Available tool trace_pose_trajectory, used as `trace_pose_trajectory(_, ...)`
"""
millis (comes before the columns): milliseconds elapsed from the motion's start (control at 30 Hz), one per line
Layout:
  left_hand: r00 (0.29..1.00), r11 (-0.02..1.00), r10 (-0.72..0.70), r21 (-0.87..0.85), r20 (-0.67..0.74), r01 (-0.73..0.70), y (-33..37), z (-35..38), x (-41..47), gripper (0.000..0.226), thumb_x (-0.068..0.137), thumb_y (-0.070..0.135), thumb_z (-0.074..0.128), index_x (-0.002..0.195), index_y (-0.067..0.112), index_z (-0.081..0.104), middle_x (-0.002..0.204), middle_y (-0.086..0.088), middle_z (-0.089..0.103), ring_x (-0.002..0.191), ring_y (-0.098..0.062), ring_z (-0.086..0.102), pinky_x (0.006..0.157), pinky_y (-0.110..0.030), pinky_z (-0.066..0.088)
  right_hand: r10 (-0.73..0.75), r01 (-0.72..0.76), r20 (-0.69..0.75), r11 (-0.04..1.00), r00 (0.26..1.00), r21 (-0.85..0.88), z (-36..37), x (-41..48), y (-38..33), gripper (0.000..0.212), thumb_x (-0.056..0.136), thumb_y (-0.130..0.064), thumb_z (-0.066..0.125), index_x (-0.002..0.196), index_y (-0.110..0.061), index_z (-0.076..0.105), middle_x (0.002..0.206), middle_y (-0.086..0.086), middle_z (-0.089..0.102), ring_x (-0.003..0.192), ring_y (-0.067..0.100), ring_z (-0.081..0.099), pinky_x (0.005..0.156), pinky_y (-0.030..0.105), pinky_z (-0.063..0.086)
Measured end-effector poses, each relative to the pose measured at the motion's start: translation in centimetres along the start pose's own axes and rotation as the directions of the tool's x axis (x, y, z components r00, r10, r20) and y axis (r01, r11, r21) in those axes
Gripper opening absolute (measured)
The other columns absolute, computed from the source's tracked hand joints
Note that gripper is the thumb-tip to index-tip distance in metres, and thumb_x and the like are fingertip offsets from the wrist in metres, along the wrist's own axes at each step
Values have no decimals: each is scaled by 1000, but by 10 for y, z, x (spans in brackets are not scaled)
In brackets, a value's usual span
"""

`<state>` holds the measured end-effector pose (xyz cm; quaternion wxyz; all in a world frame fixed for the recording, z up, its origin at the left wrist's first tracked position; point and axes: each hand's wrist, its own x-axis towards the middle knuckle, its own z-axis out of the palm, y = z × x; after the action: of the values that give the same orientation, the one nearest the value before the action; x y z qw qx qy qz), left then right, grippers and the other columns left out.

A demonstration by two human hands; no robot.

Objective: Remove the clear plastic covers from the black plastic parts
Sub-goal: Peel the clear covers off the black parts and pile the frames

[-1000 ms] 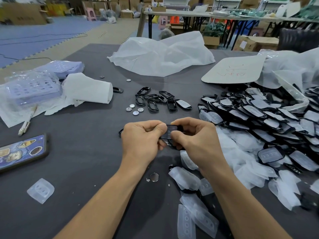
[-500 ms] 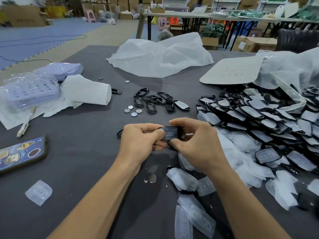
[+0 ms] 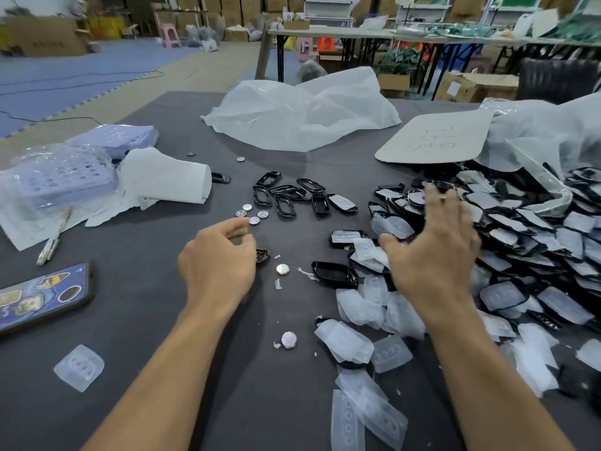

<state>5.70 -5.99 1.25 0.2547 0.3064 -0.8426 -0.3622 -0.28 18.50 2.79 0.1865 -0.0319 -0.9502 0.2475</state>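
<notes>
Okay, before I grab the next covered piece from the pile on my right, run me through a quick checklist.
1. The right hand is free: ok, fingers spread, holding nothing.
2. The left hand is free: ok, fingers loosely curled, nothing seen in them.
3. Work within reach: ok, the pile of covered black parts lies under and beyond the right hand.
4. Stripped piece set aside: ok, a bare black part lies beside the pile, not in it.
5. Removed clear covers kept apart from the pile: not ok, they lie heaped against its near edge.
</notes>
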Motion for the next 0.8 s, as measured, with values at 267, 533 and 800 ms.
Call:
trace_pose_trajectory(267, 988, 938, 53, 333, 145, -99, -10, -6, 9, 10, 87, 48, 72, 94, 45, 78, 96, 10, 78, 98, -26, 68, 75, -30, 36, -360, 308, 283, 927, 889, 214, 41, -9, -79, 43, 92, -21, 68, 134, -22, 66, 140, 4, 61, 142, 23, 39, 118, 33, 22)
trace_pose_trajectory(533, 997, 988, -71, 141, 39, 65, -14, -10, 14, 10, 83, 40, 73, 75, 40, 78, 76, 12, 76, 86, -24, 69, 75, -29, 44, -328, 350, 486, 935, 810, 47, 87, 36, -128, 9, 91, -13, 62, 99, -11, 66, 108, 14, 71, 108, 37, 62, 84, 34, 48)
trace_pose_trajectory(800, 986, 940, -72, -319, 150, 117, 6, 0, -6, 25, 90, 43, 63, 76, 29, 78, 71, -4, 75, 60, -21, 65, 63, -35, 58, -332, 322, 257, 943, 908, 81, 62, 4, -115, 21, 92, -23, 61, 102, -28, 79, 98, 4, 78, 97, 32, 69, 80, 36, 50)
